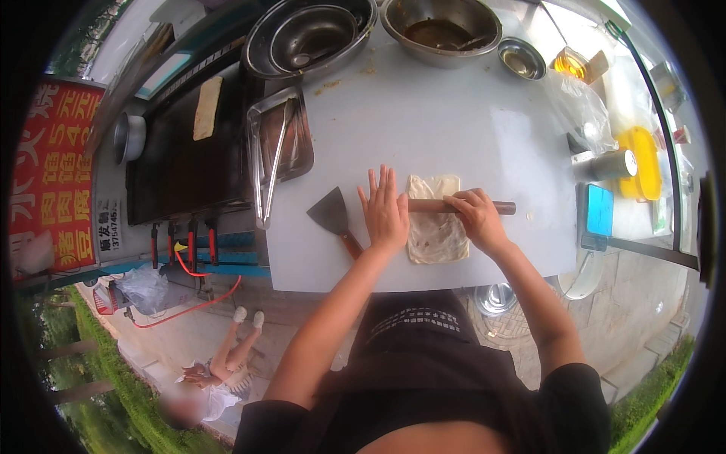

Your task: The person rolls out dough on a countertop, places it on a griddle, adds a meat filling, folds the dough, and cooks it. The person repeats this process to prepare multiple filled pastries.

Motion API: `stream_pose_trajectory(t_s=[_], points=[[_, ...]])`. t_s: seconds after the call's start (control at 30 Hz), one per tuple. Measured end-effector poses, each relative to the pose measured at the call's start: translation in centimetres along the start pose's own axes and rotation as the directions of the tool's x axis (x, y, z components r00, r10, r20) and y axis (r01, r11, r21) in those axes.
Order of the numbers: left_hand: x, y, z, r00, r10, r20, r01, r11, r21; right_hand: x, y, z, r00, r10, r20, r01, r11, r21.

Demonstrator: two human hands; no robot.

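Note:
A flat rectangular sheet of filled dough (pixel 437 241) lies on the light worktop in front of me. Across its upper part rests a wooden rolling pin (pixel 428 206). My left hand (pixel 385 213) is spread flat at the pin's left end, fingers straight; whether the palm presses on the pin is hard to see. Bent fingers of my right hand (pixel 475 215) lie over the pin right of its middle, and the pin's right end sticks out past them. A broad metal scraper (pixel 330 211) with a wooden handle lies left of my left hand, its handle partly behind my forearm.
On the left, a dark griddle (pixel 176 164) carries one long flatbread (pixel 207 108). Metal tongs (pixel 276 153) lie over a steel tray (pixel 306 142). Steel bowls (pixel 391 28) line the worktop's (pixel 363 130) far edge. A blue-topped device (pixel 599 210) stands right. A person (pixel 212 386) sits beyond the stall, lower left.

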State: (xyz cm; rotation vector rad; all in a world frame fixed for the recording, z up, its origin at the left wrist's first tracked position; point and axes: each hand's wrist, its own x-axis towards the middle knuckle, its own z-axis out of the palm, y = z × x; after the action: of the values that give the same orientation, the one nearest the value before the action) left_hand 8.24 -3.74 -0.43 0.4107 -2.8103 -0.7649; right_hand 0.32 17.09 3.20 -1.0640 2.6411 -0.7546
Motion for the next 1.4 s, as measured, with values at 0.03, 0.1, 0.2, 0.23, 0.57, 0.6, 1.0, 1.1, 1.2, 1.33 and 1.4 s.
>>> stream_pose_trajectory(t_s=[0.03, 0.1, 0.2, 0.23, 0.57, 0.6, 1.0, 1.1, 1.2, 1.33, 1.4], points=[[-0.6, 0.1, 0.7, 0.998, 0.003, 0.061, -0.016, 0.975, 0.221, 0.2, -0.4, 1.0, 0.999, -0.011, 0.032, 0.013, 0.998, -0.066], [0.0, -0.6, 1.6, 0.99, -0.03, 0.14, -0.008, 0.964, 0.266, 1.2, -0.8, 2.2, 0.999, -0.004, -0.052, -0.009, 0.968, -0.249], [3.3, -0.2, 1.1, 0.99, -0.023, 0.141, -0.014, 0.967, 0.253, 3.6, -0.7, 2.4, 0.998, 0.049, -0.049, -0.064, 0.926, -0.372], [2.6, -0.2, 1.5, 0.987, -0.039, 0.155, 0.001, 0.971, 0.24, 4.1, -0.4, 2.3, 0.997, 0.077, -0.027, -0.081, 0.918, -0.388], [5.1, -0.7, 1.7, 0.985, 0.001, 0.173, -0.047, 0.964, 0.262, 5.7, 0.4, 2.8, 0.987, 0.152, -0.047, -0.159, 0.913, -0.377], [3.0, -0.7, 1.4, 0.977, -0.017, 0.21, -0.04, 0.963, 0.266, 3.7, -0.2, 3.3, 0.987, 0.159, -0.03, -0.16, 0.922, -0.354], [5.4, -1.0, 1.4, 0.974, 0.001, 0.225, -0.067, 0.957, 0.284, 6.4, 0.9, 3.2, 0.987, 0.151, -0.052, -0.159, 0.913, -0.376], [2.6, -1.1, 1.3, 0.974, 0.004, 0.228, -0.078, 0.944, 0.32, 4.1, 0.6, 4.3, 0.987, 0.161, -0.016, -0.157, 0.93, -0.331], [10.7, -1.2, 1.9, 0.992, 0.122, -0.003, -0.117, 0.957, 0.266, 12.2, 2.3, 1.3, 0.991, 0.081, -0.105, -0.117, 0.907, -0.405], [14.2, -1.7, 2.3, 0.998, 0.065, 0.004, -0.064, 0.975, 0.211, 15.5, 3.6, 1.2, 0.988, 0.064, -0.138, -0.116, 0.903, -0.415], [8.5, -2.0, 2.4, 0.992, 0.059, 0.108, -0.085, 0.965, 0.247, 10.0, 2.6, 3.1, 0.992, 0.122, -0.033, -0.126, 0.93, -0.345]])
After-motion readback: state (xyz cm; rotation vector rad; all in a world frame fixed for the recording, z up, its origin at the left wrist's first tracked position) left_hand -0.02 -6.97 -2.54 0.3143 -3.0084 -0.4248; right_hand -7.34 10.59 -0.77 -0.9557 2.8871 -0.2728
